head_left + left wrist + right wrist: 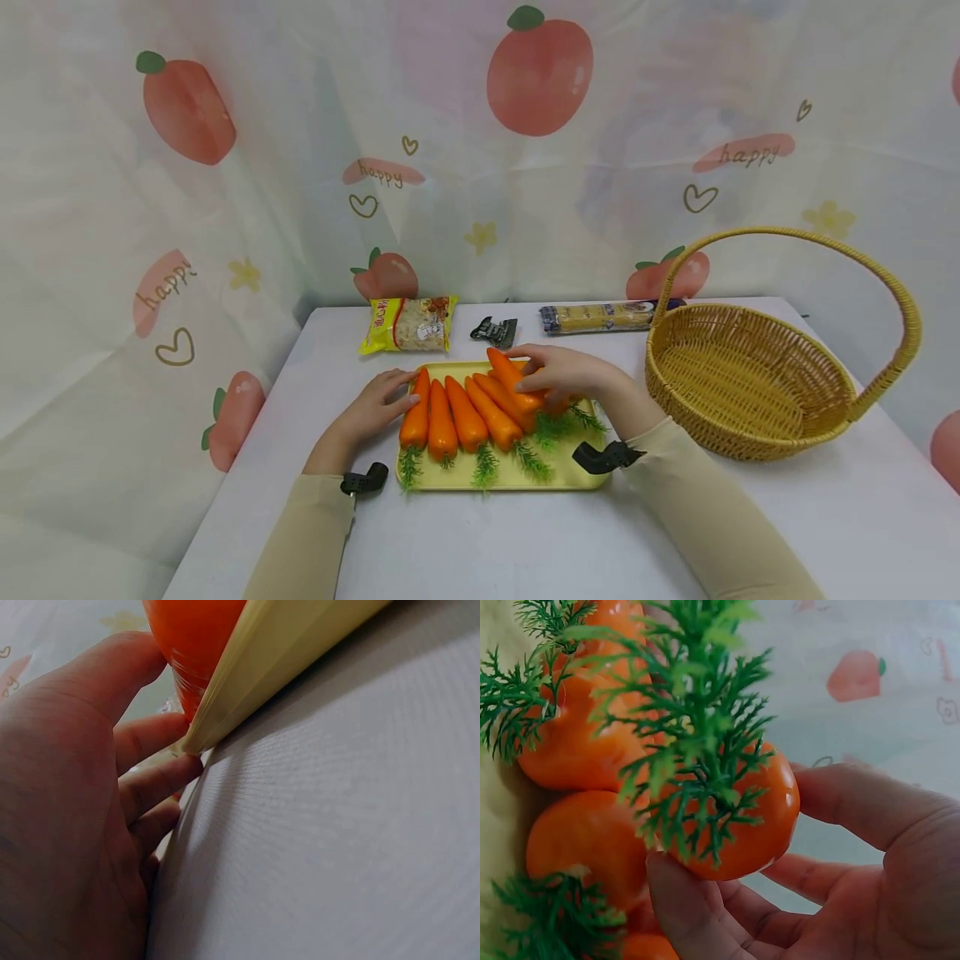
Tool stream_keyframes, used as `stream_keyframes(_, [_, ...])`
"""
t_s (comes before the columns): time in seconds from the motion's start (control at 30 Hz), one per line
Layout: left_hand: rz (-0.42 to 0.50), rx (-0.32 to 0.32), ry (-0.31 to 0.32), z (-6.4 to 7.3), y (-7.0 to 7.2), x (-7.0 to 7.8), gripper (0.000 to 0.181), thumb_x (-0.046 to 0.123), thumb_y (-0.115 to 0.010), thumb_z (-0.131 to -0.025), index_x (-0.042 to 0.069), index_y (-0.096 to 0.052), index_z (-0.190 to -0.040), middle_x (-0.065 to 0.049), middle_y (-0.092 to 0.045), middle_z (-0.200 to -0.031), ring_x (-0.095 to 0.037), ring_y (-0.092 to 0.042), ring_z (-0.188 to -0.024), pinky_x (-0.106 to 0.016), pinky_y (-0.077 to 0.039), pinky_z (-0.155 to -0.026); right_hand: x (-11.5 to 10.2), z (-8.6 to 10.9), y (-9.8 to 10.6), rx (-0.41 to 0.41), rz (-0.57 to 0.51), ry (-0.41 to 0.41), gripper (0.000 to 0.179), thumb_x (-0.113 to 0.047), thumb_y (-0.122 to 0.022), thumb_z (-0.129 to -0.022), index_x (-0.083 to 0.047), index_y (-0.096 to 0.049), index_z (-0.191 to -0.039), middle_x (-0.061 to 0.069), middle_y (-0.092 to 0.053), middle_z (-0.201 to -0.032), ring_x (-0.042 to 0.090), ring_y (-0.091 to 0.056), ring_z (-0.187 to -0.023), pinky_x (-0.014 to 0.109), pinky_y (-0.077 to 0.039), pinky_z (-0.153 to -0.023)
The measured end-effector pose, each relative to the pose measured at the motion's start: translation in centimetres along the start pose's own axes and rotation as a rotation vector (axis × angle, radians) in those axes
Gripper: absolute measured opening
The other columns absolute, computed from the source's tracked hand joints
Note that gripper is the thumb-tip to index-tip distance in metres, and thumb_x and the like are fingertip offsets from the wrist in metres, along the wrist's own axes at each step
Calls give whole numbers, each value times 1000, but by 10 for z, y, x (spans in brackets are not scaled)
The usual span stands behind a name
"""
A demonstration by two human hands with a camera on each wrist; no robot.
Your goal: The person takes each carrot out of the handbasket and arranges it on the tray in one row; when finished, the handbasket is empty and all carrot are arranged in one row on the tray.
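Note:
Several orange carrots point(467, 417) with green leafy tops lie in a row on a pale yellow tray point(510, 481). My right hand point(566, 371) grips one carrot point(501, 365) above the right part of the row. In the right wrist view, thumb and fingers curl round that carrot point(778, 817), its leaves toward the camera and other carrots point(585, 832) beside it. My left hand point(377, 406) rests at the tray's left edge. The left wrist view has its relaxed fingers touching the tray rim point(217, 727) and its thumb against the leftmost carrot point(196, 637).
A wicker basket point(750, 454) with a tall handle stands to the right. Behind the tray lie a yellow food packet point(411, 325), a small black packet point(495, 332) and a long noodle-like pack point(596, 317). A fruit-printed curtain point(450, 100) borders the white table point(465, 546).

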State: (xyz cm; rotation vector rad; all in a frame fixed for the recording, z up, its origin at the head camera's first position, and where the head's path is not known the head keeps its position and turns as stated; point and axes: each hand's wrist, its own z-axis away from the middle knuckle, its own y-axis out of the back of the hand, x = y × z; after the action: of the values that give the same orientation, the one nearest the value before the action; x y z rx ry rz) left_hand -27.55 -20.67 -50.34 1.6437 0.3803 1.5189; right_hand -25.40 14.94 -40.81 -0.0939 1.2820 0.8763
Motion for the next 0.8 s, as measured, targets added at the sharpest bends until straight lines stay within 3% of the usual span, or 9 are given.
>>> stream_keyframes(0.13, [-6,-1,-3,0,0,1,65,58,-56,-94,26,-44,-149,-8,-37,-156,-33,-24,-150,-60,-19,-121,1,-6,3,-50,24,-20,65,-25,-64,-96,-20,-34,-154,21,-51,-136,21,-62,-91,37,-59,-75])
stream_keyframes(0.4, [-10,-4,8,-1,0,-1,67,61,-56,-92,28,-44,-149,-8,-37,-157,-33,-23,-150,-61,-18,-120,-3,-14,-5,-35,86,-39,57,-28,-67,-94,-16,-47,-146,19,-53,-136,22,-62,-100,40,-60,-76])
stream_keyframes(0.8, [-1,-4,6,-2,-1,-5,67,63,-55,-92,28,-45,-149,-8,-36,-157,-33,-22,-151,-61,-17,-121,-6,-9,-12,16,160,-59,47,-32,-66,-94,-20,-57,-138,12,-55,-138,21,-61,-89,40,-60,-71])
